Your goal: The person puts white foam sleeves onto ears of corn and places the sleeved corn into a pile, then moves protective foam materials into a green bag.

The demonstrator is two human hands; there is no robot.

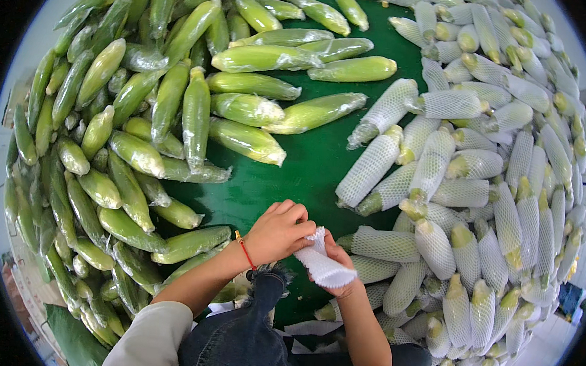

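Observation:
A white foam net sleeve [327, 267] is held between my two hands over the near middle of the green table. My left hand [278, 232], with a red cord bracelet at the wrist, pinches the sleeve's narrow upper end. My right hand [338, 253] is wrapped around its right side, with part of its fingers hidden behind the foam. The sleeve looks flattened, its wider end toward my right wrist. Closest to my right hand lies a netted ear of corn [384, 244]. Left of my left forearm is a film-wrapped green ear of corn [192, 244].
A large heap of husked-on corn in clear film [135, 151] covers the table's left. Ears in white foam nets [435, 247] are piled along the right. Green tabletop [300, 163] shows between the heaps. My denim-clad leg [235, 332] is at the near edge.

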